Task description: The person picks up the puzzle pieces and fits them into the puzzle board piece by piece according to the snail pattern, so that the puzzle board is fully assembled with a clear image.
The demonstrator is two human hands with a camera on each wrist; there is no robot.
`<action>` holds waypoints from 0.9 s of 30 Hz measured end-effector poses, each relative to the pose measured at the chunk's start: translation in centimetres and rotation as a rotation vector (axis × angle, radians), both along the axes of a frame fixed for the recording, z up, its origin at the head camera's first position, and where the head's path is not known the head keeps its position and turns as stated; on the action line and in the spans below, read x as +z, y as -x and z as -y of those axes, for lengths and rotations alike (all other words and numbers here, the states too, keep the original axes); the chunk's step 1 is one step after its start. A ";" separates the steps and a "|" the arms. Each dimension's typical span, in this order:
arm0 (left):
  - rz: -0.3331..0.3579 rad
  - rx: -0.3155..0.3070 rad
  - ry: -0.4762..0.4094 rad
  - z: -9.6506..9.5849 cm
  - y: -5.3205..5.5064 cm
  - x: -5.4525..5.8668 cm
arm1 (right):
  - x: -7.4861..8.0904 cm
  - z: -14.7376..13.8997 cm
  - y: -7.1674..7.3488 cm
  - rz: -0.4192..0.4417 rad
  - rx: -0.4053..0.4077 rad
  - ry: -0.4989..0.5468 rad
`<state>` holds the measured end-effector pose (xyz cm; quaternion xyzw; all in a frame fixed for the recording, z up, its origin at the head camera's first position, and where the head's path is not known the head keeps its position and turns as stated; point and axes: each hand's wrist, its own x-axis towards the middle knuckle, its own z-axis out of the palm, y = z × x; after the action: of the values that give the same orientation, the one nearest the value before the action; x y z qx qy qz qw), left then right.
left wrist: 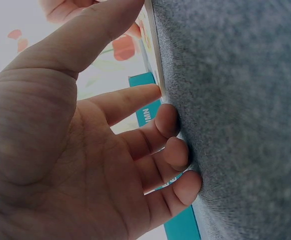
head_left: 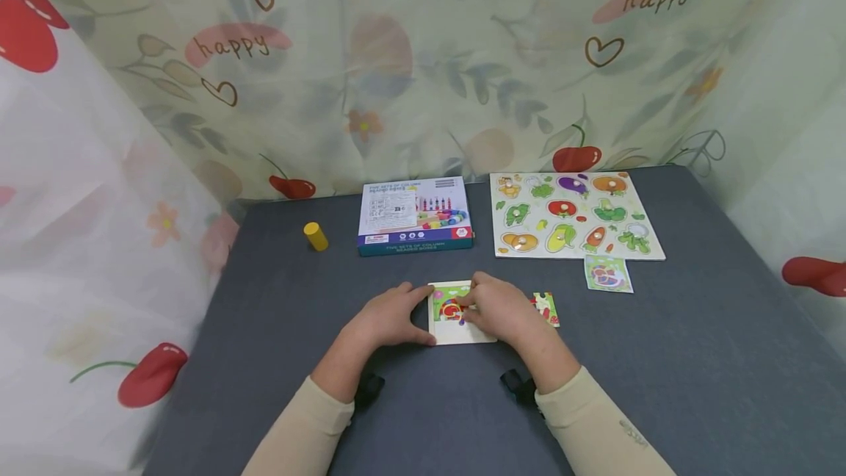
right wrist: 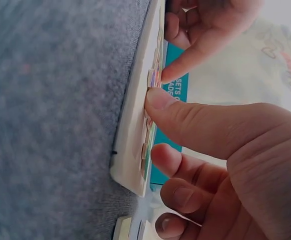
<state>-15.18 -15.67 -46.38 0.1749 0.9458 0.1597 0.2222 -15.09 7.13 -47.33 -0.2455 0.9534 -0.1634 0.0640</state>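
Observation:
A small jigsaw puzzle board (head_left: 456,336) with a pale frame lies on the table, its upper part covered by colourful pieces and its lower strip bare. My left hand (head_left: 390,318) holds the board's left side, thumb at the near corner and index finger at the far one. Its other fingers curl loosely against the cloth in the left wrist view. Over the board, my right hand (head_left: 500,307) pinches a small puzzle piece (right wrist: 152,78) at the picture's lower edge; its index fingertip is hidden behind the thumb in the right wrist view. Loose puzzle pieces (head_left: 546,308) lie partly behind the right hand.
Behind the board lies a flat boxed set (head_left: 416,216). To its left is a yellow cylinder (head_left: 316,236). A vegetable puzzle board (head_left: 575,215) lies at back right, with a small picture card (head_left: 609,275) at its front edge. Dark grey cloth (head_left: 297,300) covers the table.

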 end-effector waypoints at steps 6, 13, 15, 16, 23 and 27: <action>-0.008 -0.003 -0.001 -0.1 0.0 -0.1 | 0.0 0.1 0.0 0.012 -0.034 -0.019; -0.009 0.002 -0.001 -0.1 -0.1 0.0 | -0.3 -0.2 0.1 -0.013 0.007 -0.002; -0.009 0.005 -0.003 0.0 -0.1 0.0 | -0.3 -0.4 0.3 -0.010 0.033 0.012; -0.010 0.004 -0.005 0.0 -0.1 0.0 | -0.3 -0.5 0.4 0.000 0.042 0.019; -0.009 -0.003 -0.009 0.0 -0.1 -0.1 | -0.3 -0.9 0.7 0.058 0.053 0.041; -0.010 -0.003 -0.011 0.0 -0.1 -0.1 | -0.4 -0.8 0.9 0.063 0.046 0.033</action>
<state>-15.13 -15.65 -46.45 0.1785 0.9457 0.1636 0.2168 -15.95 7.94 -47.74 -0.2630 0.9422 -0.1853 0.0938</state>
